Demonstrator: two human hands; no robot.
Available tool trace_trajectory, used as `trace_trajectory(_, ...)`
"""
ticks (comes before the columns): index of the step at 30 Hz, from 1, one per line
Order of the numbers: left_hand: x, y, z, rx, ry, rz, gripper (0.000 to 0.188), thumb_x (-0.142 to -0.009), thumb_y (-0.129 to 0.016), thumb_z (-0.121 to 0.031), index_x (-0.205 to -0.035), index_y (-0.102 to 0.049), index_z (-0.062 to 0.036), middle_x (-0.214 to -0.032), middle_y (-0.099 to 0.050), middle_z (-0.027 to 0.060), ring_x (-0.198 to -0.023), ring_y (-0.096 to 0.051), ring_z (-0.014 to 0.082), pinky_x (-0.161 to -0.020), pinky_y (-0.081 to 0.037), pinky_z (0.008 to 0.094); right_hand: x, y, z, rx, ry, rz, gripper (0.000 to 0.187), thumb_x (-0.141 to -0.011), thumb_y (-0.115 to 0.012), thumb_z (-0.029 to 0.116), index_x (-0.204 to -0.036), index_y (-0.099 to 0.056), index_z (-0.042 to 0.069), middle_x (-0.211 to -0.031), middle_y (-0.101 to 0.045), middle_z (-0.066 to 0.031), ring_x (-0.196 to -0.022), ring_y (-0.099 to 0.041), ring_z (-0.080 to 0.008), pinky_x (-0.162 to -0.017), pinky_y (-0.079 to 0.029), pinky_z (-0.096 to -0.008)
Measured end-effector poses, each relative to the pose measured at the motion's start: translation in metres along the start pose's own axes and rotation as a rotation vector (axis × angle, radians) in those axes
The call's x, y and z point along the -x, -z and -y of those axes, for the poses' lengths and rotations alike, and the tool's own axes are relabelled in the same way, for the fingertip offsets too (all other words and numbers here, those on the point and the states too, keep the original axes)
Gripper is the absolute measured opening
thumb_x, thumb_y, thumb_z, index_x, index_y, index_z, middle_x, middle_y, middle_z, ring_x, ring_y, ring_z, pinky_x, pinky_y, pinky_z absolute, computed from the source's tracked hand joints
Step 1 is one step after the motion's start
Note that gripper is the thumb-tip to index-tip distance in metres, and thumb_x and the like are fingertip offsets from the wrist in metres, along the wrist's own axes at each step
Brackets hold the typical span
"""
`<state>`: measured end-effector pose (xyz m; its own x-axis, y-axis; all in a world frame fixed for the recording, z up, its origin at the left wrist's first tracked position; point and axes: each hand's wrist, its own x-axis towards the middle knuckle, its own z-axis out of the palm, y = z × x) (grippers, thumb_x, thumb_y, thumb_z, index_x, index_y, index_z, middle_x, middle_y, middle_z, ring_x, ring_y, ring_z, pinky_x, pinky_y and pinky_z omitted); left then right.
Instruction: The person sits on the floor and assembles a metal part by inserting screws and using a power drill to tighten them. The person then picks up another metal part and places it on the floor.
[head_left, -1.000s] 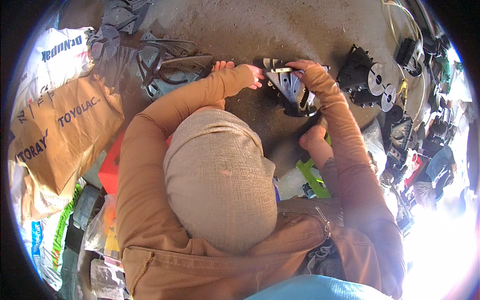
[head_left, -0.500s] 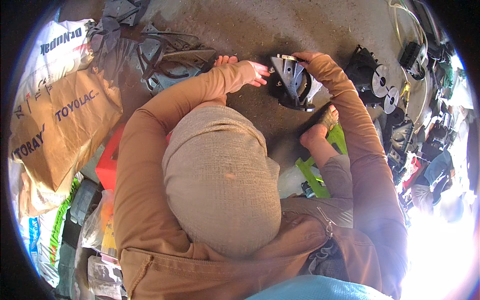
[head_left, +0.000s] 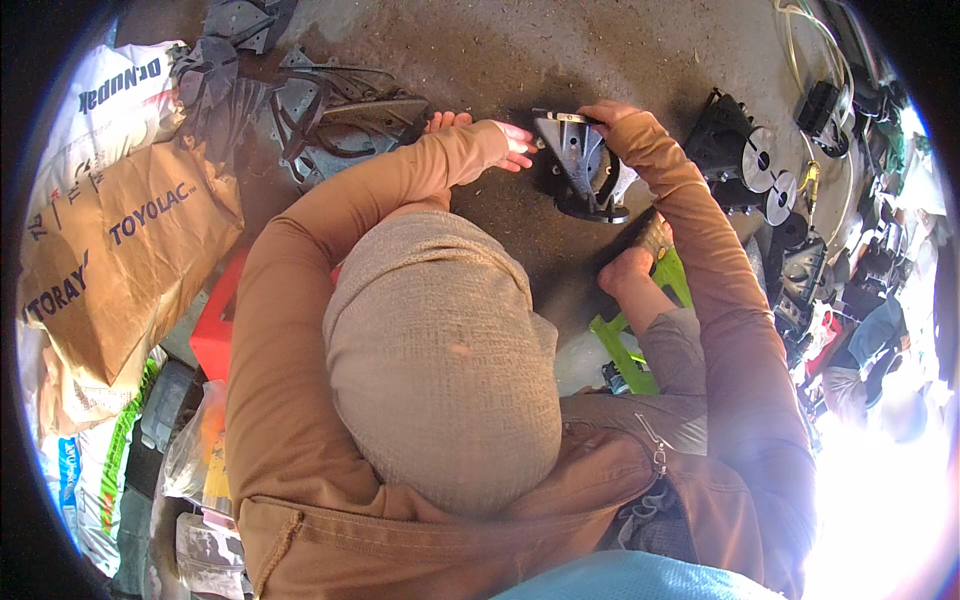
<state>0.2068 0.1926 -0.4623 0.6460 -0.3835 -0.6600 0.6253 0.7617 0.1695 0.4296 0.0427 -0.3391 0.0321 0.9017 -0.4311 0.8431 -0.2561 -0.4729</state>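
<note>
A black moulded part (head_left: 582,165) stands on the floor in front of me, with a ribbed triangular side, a flat plate along its top and a rounded foot at the bottom. My right hand (head_left: 607,115) is closed on the right end of that top plate, its fingers curled over the edge. On the other side my left hand (head_left: 515,148) has its fingers stretched out and slightly apart, the tips close by the part's left edge. Whether they touch it I cannot tell. Both arms, in brown sleeves, reach forward around it.
Dark flat parts (head_left: 350,110) lie heaped at the far left. More black parts with pale discs (head_left: 758,172) sit to the right, beside a pale hose (head_left: 835,50). Brown paper sacks (head_left: 130,250) line the left side. A green frame (head_left: 622,355) is by my leg.
The black part has tilted slightly to the left, its top plate now leaning further that way. My right hand has shifted a little left with it. My left hand is almost unmoved.
</note>
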Motion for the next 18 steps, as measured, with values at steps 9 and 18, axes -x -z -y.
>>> trace_trajectory(9, -0.007, 0.016, 0.003, 0.032, -0.011, 0.138, 0.047, -0.089, -0.058, -0.011, -0.13, -0.04, 0.0006, -0.127, -0.052, 0.0183, -0.105, -0.059, 0.0327, -0.088, -0.05, 0.042, 0.003, 0.006, 0.011, 0.015, -0.065, -0.012, 0.032, -0.085, -0.055, 0.014, -0.117, -0.057, 0.011, -0.111, -0.061, -0.0104, -0.104, -0.057, -0.0304, -0.088, -0.046, -0.0372)
trace_trajectory(18, 0.006, -0.036, -0.01, -0.225, 0.026, -0.185, 0.071, -0.079, -0.072, -0.019, -0.133, -0.032, 0.0033, -0.124, -0.052, 0.0197, -0.103, -0.06, 0.033, -0.084, -0.052, 0.0418, 0.001, 0.001, 0.018, 0.057, -0.1, -0.058, 0.033, -0.084, -0.055, 0.015, -0.117, -0.056, 0.014, -0.113, -0.06, -0.0106, -0.104, -0.057, -0.0319, -0.089, -0.046, -0.038)
